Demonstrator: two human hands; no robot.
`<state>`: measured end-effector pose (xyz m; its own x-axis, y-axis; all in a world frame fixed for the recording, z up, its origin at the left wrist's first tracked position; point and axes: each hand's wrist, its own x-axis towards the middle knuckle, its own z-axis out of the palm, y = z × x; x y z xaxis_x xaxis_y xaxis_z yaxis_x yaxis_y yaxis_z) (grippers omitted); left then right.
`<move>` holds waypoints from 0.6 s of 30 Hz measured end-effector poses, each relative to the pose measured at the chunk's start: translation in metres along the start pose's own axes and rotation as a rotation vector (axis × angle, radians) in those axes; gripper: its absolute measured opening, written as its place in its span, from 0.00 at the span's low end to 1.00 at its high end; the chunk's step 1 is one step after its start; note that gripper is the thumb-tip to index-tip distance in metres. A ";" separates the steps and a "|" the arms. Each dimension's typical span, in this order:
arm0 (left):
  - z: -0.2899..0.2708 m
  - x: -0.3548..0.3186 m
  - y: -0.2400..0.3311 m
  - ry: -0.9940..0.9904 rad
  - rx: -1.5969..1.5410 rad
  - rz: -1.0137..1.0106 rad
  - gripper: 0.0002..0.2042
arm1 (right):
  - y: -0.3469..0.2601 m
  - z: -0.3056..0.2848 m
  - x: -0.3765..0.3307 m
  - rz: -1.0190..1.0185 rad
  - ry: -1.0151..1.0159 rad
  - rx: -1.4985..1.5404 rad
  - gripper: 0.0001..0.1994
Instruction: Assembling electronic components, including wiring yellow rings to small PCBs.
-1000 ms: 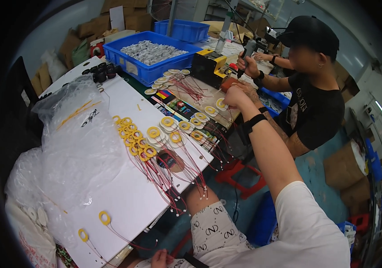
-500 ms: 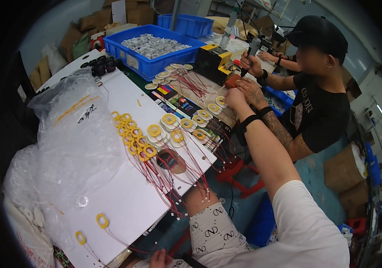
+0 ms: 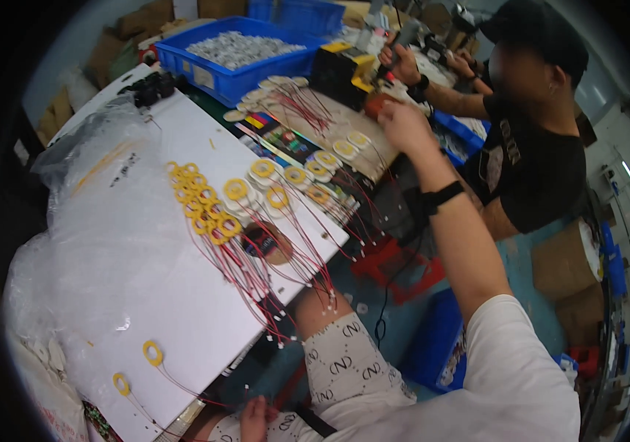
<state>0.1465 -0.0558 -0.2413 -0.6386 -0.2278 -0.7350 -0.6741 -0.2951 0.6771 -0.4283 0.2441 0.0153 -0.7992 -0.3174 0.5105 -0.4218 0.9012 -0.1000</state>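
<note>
My right hand (image 3: 405, 124) is stretched far out over the second bench, its fingers curled against a small orange object (image 3: 375, 105) beside a black and yellow device (image 3: 343, 68). A black band sits on that wrist. My left hand (image 3: 256, 417) rests low on my lap by the white table's near edge (image 3: 204, 383), fingers curled; what it holds is unclear. Several yellow ring coils (image 3: 204, 208) with red wires lie bunched on the white table. Two lone coils (image 3: 153, 353) lie near its front corner, their wires trailing toward my left hand.
Clear plastic bags (image 3: 101, 221) cover the table's left side. A blue crate (image 3: 237, 55) of small grey parts stands at the back. A co-worker in a black shirt (image 3: 532, 169) works at the right with a tool in hand (image 3: 402, 62). A red stool (image 3: 396, 269) stands below.
My head has come closer and lower, so the table fills more of the view. My right hand stays by the orange object. The left hand has not moved.
</note>
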 end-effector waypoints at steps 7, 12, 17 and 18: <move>0.005 0.015 -0.007 0.013 0.062 -0.033 0.17 | -0.034 -0.202 -0.189 0.070 -0.807 0.794 0.07; 0.009 0.021 -0.007 -0.023 0.265 -0.057 0.16 | 0.028 -0.165 -0.350 0.399 -0.999 0.967 0.09; 0.020 0.023 -0.002 0.004 0.405 -0.089 0.15 | 0.042 -0.061 -0.527 0.977 -1.073 1.060 0.13; 0.021 0.024 -0.001 0.022 0.410 -0.093 0.15 | 0.040 -0.041 -0.553 0.959 -1.117 0.995 0.14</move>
<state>0.1238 -0.0415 -0.2584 -0.5628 -0.2388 -0.7914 -0.8234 0.0773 0.5622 0.0142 0.4674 -0.2362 -0.6013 -0.2504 -0.7588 0.5873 0.5054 -0.6322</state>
